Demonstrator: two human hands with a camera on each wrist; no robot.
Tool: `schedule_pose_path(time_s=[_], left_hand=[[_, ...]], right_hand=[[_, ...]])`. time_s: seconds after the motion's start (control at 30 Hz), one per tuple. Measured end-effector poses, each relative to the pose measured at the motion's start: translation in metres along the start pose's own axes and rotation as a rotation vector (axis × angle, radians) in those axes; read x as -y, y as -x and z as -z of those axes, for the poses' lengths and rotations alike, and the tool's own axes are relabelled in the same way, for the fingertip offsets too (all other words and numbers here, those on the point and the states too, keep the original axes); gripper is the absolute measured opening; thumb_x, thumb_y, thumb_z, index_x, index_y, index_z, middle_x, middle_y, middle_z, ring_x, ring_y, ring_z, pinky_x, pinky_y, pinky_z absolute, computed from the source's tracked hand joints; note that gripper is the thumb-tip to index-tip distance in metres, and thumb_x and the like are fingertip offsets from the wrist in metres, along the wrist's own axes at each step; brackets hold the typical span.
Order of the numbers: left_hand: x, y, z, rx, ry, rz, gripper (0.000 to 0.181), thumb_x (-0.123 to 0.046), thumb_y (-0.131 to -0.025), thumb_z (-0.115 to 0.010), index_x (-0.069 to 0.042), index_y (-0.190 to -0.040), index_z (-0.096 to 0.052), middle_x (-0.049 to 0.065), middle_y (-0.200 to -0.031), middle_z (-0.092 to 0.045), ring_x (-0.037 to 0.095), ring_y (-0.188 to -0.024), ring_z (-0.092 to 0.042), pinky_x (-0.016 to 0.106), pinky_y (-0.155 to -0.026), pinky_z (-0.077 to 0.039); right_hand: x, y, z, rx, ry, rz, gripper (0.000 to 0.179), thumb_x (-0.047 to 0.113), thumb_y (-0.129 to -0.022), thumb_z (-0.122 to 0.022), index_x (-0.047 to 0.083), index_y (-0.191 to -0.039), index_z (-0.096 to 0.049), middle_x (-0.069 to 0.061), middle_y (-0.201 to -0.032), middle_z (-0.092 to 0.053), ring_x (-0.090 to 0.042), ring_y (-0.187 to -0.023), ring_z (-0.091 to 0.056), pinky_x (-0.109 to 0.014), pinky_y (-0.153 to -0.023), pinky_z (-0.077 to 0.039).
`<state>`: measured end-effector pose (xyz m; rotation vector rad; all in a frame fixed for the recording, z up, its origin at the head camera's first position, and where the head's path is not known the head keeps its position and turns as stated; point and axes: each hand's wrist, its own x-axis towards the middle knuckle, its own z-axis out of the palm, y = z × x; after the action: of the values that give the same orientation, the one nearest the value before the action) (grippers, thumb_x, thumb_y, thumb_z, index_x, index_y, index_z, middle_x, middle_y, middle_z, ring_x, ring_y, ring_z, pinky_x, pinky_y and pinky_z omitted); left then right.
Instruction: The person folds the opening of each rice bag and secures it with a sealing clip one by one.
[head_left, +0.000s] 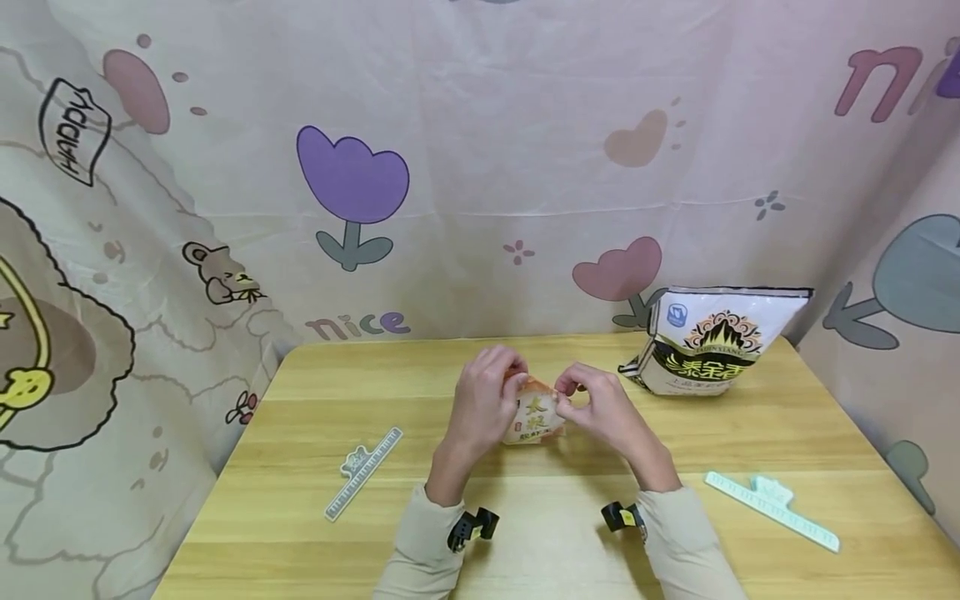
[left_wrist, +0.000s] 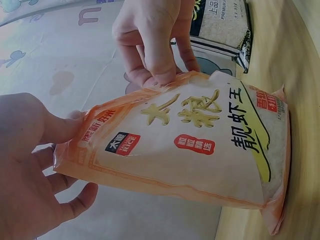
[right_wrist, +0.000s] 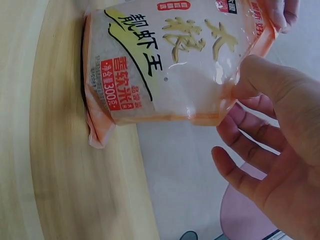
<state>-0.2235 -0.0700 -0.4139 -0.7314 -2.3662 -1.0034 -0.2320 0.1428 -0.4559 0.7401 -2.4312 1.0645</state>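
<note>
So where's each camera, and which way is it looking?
Head: on the head, looking forward and down at the table; left hand, right hand and sleeves show.
Left wrist: on that wrist, facing the small rice bag; left hand at left, right hand at top.
Right wrist: on that wrist, facing that bag; right hand at right, part of left hand at top.
Both wrist views share the bag's gold writing.

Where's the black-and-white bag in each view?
Head: black-and-white bag right of centre, beyond the hands.
Left wrist: upper right, cut off by the top edge.
Right wrist: not in it.
Shared landmark: orange bag, its gold lettering showing in all three.
</note>
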Motion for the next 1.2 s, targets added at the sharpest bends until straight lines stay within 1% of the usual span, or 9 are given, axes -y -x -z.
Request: schedule_pose_path(time_s=[0.2,0.4,0.53,0.63,0.73,0.97,1.1,1.2], left_hand=[[0.0008,-0.0006,0.0013,-0.004,-0.001,0.015,0.003,-0.008,-0.095,-0.07,-0.006,-0.094,-0.068,0.002,-0.094,-0.067,0.02,-0.09,-0.059,0.04,-0.081,-0.049],[-0.0009,-0.0002,0.0001,-0.017,0.007,0.0,0.007,-0.005,-0.092,-0.073,-0.009,-0.092,-0.067,0.001,-0.093,-0.066,0.021,-0.09,-0.06,0.041,-0.082,-0.049],[-0.002,-0.0005,-0.0007,-0.013,0.004,0.004,0.008,-0.005,-0.092,-0.074,-0.01,-0.092,-0.067,0.0,-0.092,-0.066,0.02,-0.092,-0.062,0.04,-0.083,-0.049],[-0.0017,-0.0006,-0.0004,-0.005,-0.004,0.015,0.006,-0.008,-0.092,-0.074,-0.01,-0.092,-0.068,0.0,-0.094,-0.067,0.019,-0.093,-0.062,0.04,-0.083,-0.049],[-0.0012,-0.0009,-0.0002,0.0,-0.001,0.02,0.005,-0.01,-0.093,-0.074,-0.01,-0.091,-0.068,0.0,-0.094,-0.068,0.02,-0.094,-0.062,0.04,-0.083,-0.049],[-0.0005,-0.0001,-0.0011,-0.022,0.003,0.022,0.008,-0.006,-0.091,-0.075,-0.01,-0.091,-0.068,-0.001,-0.093,-0.067,0.02,-0.092,-0.061,0.04,-0.082,-0.049],[-0.0001,-0.0001,-0.0004,-0.031,0.002,0.02,0.008,-0.005,-0.091,-0.075,-0.009,-0.092,-0.068,-0.001,-0.093,-0.067,0.02,-0.092,-0.061,0.041,-0.083,-0.05],[0.0003,-0.0007,0.0006,-0.022,0.007,0.016,0.008,-0.005,-0.092,-0.075,-0.009,-0.093,-0.068,0.001,-0.094,-0.067,0.021,-0.094,-0.062,0.042,-0.086,-0.051]], right_hand=[[-0.0058,0.0019,0.0025,0.057,-0.008,-0.073,0.015,0.001,-0.077,-0.074,0.013,-0.082,-0.069,0.005,-0.084,-0.067,-0.017,-0.081,-0.064,-0.045,-0.073,-0.057],[-0.0075,0.0033,0.0055,0.09,-0.013,-0.106,0.018,-0.002,-0.076,-0.075,0.014,-0.081,-0.068,0.004,-0.085,-0.067,-0.018,-0.081,-0.063,-0.046,-0.073,-0.057],[-0.0076,0.0053,0.0068,0.101,-0.007,-0.13,0.019,-0.003,-0.076,-0.075,0.014,-0.081,-0.068,0.004,-0.084,-0.066,-0.022,-0.081,-0.064,-0.046,-0.074,-0.057],[-0.0074,0.0068,0.0072,0.098,-0.001,-0.128,0.019,-0.004,-0.075,-0.075,0.013,-0.081,-0.067,0.003,-0.084,-0.067,-0.026,-0.081,-0.065,-0.048,-0.074,-0.057],[-0.0073,0.008,0.0071,0.087,0.011,-0.121,0.02,-0.004,-0.075,-0.076,0.013,-0.081,-0.067,0.002,-0.083,-0.067,-0.027,-0.081,-0.066,-0.048,-0.073,-0.057],[-0.0079,0.009,0.0051,0.088,0.033,-0.101,0.019,-0.004,-0.078,-0.077,0.012,-0.083,-0.068,0.003,-0.083,-0.068,-0.02,-0.08,-0.065,-0.045,-0.073,-0.058],[-0.0077,0.0088,0.0046,0.086,0.04,-0.069,0.016,-0.002,-0.081,-0.075,0.011,-0.084,-0.068,0.003,-0.083,-0.067,-0.019,-0.078,-0.065,-0.045,-0.071,-0.057],[-0.0073,0.0092,0.005,0.092,0.051,-0.065,0.013,0.0,-0.083,-0.074,0.011,-0.085,-0.068,0.005,-0.082,-0.066,-0.019,-0.078,-0.065,-0.045,-0.07,-0.057]])
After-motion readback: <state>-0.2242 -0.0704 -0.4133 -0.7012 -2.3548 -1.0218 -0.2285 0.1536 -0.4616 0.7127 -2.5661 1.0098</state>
